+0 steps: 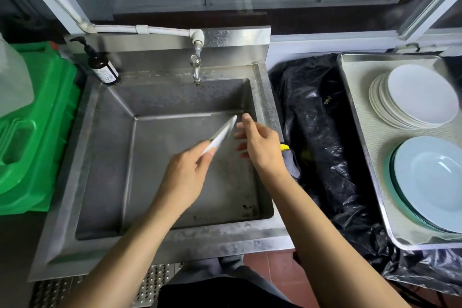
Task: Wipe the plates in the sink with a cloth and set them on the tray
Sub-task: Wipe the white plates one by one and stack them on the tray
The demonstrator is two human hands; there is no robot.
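Head view: over the stainless steel sink [105,157], the left hand [185,177] pinches a thin white plate [222,134] by its near rim, held edge-on. The right hand [260,147] hovers just beside it, fingers loose, holding nothing. The plate looks stiff, breakable and possibly slick, so gripping opposite rims seems safest. Stacked plates sit on the metal tray [360,117]; the grey cloth [291,162] hangs at the sink's right edge.
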